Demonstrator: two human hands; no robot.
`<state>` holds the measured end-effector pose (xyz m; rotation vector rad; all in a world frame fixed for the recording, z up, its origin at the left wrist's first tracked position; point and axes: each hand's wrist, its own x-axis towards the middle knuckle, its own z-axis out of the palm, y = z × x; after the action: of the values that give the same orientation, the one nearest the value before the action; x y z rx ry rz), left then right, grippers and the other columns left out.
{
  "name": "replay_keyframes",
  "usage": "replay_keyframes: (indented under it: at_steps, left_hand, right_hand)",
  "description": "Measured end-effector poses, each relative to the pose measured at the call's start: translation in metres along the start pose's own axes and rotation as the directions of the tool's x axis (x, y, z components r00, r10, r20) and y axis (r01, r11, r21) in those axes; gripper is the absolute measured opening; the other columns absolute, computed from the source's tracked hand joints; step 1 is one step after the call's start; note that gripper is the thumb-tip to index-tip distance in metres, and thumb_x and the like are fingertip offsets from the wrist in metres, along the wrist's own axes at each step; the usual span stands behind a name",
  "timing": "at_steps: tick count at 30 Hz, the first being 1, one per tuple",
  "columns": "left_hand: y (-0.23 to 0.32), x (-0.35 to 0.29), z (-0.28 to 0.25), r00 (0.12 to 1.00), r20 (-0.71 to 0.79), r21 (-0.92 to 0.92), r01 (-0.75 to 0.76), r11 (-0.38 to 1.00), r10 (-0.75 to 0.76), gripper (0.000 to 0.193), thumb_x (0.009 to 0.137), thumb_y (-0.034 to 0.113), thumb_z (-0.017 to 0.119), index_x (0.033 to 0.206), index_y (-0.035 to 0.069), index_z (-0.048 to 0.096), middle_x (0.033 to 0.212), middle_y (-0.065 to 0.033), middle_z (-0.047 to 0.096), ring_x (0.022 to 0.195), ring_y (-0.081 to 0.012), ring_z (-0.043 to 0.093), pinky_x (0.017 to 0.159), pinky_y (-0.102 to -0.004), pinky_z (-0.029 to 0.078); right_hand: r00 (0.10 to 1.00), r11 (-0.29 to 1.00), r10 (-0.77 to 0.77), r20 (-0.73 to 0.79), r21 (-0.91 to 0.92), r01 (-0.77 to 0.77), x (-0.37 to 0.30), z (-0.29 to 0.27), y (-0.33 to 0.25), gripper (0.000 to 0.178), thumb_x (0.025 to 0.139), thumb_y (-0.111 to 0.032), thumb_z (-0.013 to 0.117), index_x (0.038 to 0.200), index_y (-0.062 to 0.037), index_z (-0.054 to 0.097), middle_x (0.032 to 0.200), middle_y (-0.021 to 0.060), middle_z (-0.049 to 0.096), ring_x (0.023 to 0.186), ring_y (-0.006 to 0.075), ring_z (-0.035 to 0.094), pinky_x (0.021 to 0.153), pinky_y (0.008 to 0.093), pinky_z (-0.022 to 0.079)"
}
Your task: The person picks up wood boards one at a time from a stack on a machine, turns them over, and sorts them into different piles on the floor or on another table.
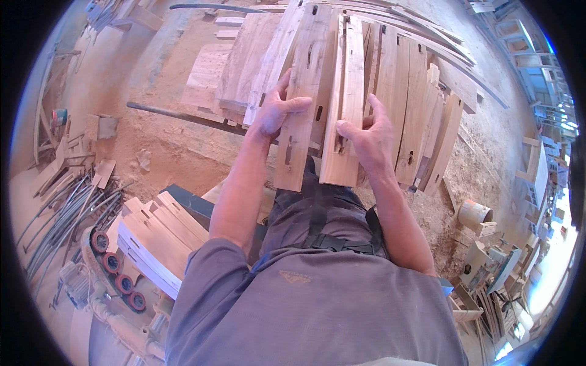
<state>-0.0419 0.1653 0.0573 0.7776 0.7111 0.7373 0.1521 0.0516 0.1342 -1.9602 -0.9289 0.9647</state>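
My left hand (274, 113) lies flat on a long pale mortised wooden slat (299, 122) in the stack ahead. My right hand (372, 137) pinches a pair of edge-up slats (345, 91). These look rigid, moderately heavy and splintery; I grip the near ends.

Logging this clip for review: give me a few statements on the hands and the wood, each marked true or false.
1. The left hand rests on a mortised wooden piece in the stack. True.
2. The right hand is down at the person's side, away from the wood. False: it grips a piece standing on edge in the stack.
3. The pieces under the hands have dark slots cut in them. True.
4. A second stack of curved wooden pieces lies at the lower left. True.
5. The ground is clean tile. False: it is covered in sawdust.
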Motion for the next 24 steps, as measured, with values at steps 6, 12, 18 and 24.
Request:
replay_keyframes:
  at_steps: [6, 12, 18, 24]
  left_hand:
    - [0.006, -0.007, -0.019, 0.996, -0.092, 0.014, 0.0, 1.0, 0.001, 0.103, 0.083, 0.004, 0.082, 0.166, 0.0, 0.023, 0.147, -0.0159, 0.058, 0.127, -0.0262, 0.062, 0.107, -0.04, 0.052]
    - [0.02, -0.017, -0.038, 0.984, -0.175, 0.012, -0.018, 1.0, 0.02, 0.09, 0.085, 0.007, 0.082, 0.162, 0.004, 0.036, 0.14, -0.0163, 0.063, 0.119, -0.024, 0.065, 0.099, -0.0366, 0.056]
    - [0.04, -0.024, -0.08, 0.974, -0.214, 0.143, -0.048, 0.989, 0.079, 0.071, 0.088, 0.013, 0.079, 0.151, 0.0, 0.048, 0.126, -0.0136, 0.068, 0.107, -0.0216, 0.069, 0.09, -0.0361, 0.059]
    - [0.055, -0.021, -0.125, 0.954, -0.288, 0.16, -0.042, 0.986, 0.087, 0.076, 0.085, 0.013, 0.081, 0.152, 0.0, 0.048, 0.129, -0.0133, 0.067, 0.109, -0.0215, 0.068, 0.092, -0.036, 0.058]
  right_hand:
    - [0.978, 0.691, -0.052, 0.203, -0.7, 0.182, -0.007, 0.03, -0.023, 0.092, 0.086, -0.034, 0.072, 0.161, 0.0013, 0.032, 0.113, 0.0261, 0.071, 0.1, 0.0376, 0.073, 0.091, 0.0455, 0.057]
    - [0.947, 0.532, 0.024, 0.321, -0.806, 0.26, 0.002, 0.032, -0.019, 0.083, 0.093, -0.034, 0.066, 0.162, -0.0023, 0.034, 0.109, 0.0266, 0.072, 0.096, 0.0384, 0.075, 0.084, 0.0489, 0.059]
    - [0.95, 0.599, -0.093, 0.297, -0.746, 0.292, -0.002, 0.028, -0.01, 0.075, 0.092, -0.031, 0.067, 0.156, -0.0015, 0.042, 0.102, 0.0274, 0.073, 0.091, 0.0416, 0.074, 0.082, 0.0511, 0.058]
    - [0.956, 0.613, -0.156, 0.247, -0.735, 0.29, -0.01, 0.029, -0.004, 0.071, 0.092, -0.029, 0.069, 0.155, -0.0059, 0.045, 0.105, 0.0246, 0.072, 0.095, 0.0423, 0.072, 0.084, 0.0524, 0.055]
